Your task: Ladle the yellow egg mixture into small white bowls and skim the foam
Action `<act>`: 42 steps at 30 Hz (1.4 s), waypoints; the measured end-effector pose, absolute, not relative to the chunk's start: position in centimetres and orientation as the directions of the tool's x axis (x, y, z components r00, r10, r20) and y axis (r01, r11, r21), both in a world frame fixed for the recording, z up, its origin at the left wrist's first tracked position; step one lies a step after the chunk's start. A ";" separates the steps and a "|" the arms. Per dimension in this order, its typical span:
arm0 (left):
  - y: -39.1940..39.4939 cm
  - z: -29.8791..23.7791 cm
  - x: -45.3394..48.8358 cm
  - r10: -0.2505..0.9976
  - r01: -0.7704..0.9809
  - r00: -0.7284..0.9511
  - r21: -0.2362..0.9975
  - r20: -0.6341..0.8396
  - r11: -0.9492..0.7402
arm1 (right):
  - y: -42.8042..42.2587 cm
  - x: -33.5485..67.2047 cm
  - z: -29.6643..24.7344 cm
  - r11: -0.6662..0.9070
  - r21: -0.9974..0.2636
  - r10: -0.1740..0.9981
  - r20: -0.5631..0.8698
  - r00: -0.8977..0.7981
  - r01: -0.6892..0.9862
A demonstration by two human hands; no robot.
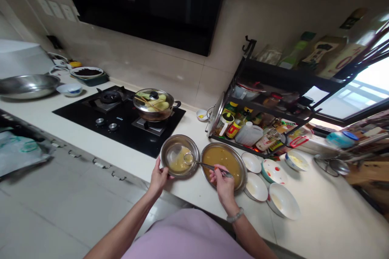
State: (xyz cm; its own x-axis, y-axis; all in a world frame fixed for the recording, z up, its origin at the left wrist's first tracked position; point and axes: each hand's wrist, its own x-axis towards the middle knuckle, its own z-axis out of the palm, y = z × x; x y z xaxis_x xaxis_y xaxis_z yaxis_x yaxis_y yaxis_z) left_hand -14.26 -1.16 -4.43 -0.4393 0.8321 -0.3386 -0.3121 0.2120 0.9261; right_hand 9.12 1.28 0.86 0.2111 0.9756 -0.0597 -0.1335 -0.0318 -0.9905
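My left hand (159,177) grips the near rim of a steel bowl (179,156) that holds a little yellow liquid. My right hand (223,181) is closed on the handle of a metal ladle (200,163). The ladle's cup lies inside the steel bowl, over the yellow liquid. My right hand hovers over the near edge of a wide steel pan (223,162) filled with brownish-yellow liquid, just right of the bowl. Both vessels stand on the white counter (319,210) near its front edge.
Several small white bowls (257,186) sit right of the pan. A black spice rack (273,125) full of bottles stands behind them. To the left is a black gas hob (118,119) with a lidded pot (154,105). A steel wok (27,85) lies far left.
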 end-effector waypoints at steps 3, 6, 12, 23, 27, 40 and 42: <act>-1.2 -4.1 -14.2 0.834 -0.310 -0.440 0.928 -0.333 0.207 | 1.1 9.2 1.3 -0.046 -0.983 0.967 -0.089 0.240 -0.179; -1.3 -3.6 -14.2 0.832 -0.320 -0.441 0.925 -0.338 0.206 | 1.0 9.3 2.1 -0.049 -0.972 0.962 -0.108 0.252 -0.231; -1.2 -3.4 -14.2 0.829 -0.311 -0.441 0.925 -0.344 0.218 | 0.8 11.1 3.7 -0.035 -0.958 0.959 -0.113 0.260 -0.285; -1.2 -2.7 -14.2 0.824 -0.317 -0.437 0.919 -0.360 0.234 | -1.2 18.3 4.4 0.129 -0.983 0.898 0.173 0.405 0.134; -1.2 -2.5 -14.1 0.822 -0.327 -0.435 0.915 -0.366 0.234 | -2.7 19.3 3.8 0.307 -0.871 0.915 0.381 0.132 0.383; -1.3 -3.7 -14.2 0.850 -0.261 -0.431 0.943 -0.304 0.205 | -1.2 10.6 2.6 0.442 -0.867 0.895 0.413 -0.165 0.228; -1.3 -3.7 -14.2 0.851 -0.254 -0.429 0.945 -0.302 0.207 | -0.5 9.5 2.0 0.455 -0.859 0.885 0.404 -0.232 0.236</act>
